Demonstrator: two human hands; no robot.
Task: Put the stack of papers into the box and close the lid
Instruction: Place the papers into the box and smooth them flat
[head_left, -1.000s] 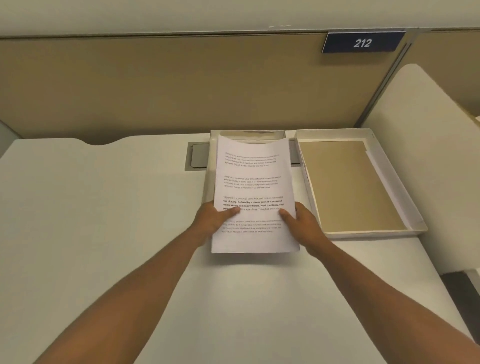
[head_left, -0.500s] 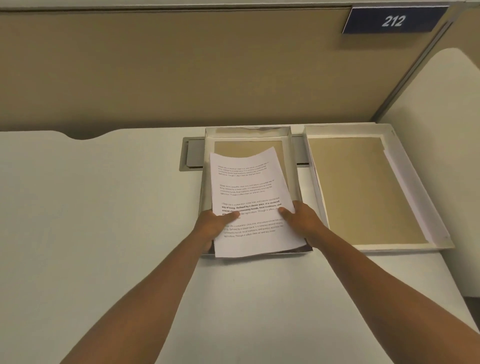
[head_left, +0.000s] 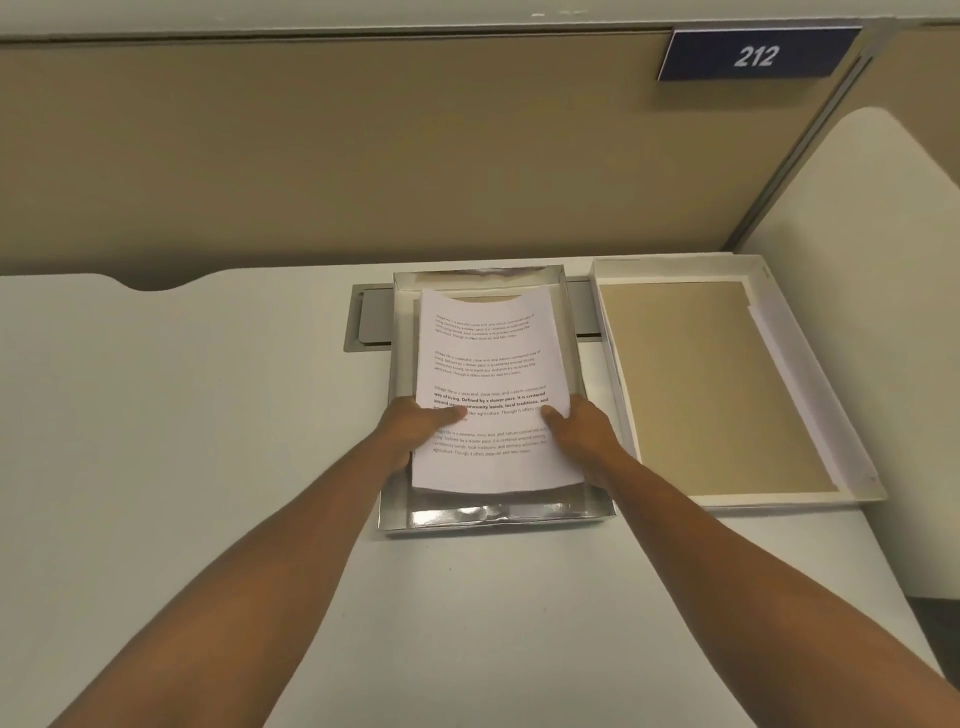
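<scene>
Paper stack (head_left: 488, 395) inside box (head_left: 496, 517) walls

You have 1 view only, so no 2 views share any part of the scene: the head camera, worn high and looking forward and steeply down over the desk (head_left: 208, 467). It faces the tan partition (head_left: 363, 156) at the desk's far edge, with the sign reading 212 (head_left: 756, 54) near your upper right corner. Both forearms enter from the bottom edge, close to the lens. The wide angle bows the partition's top line.
</scene>
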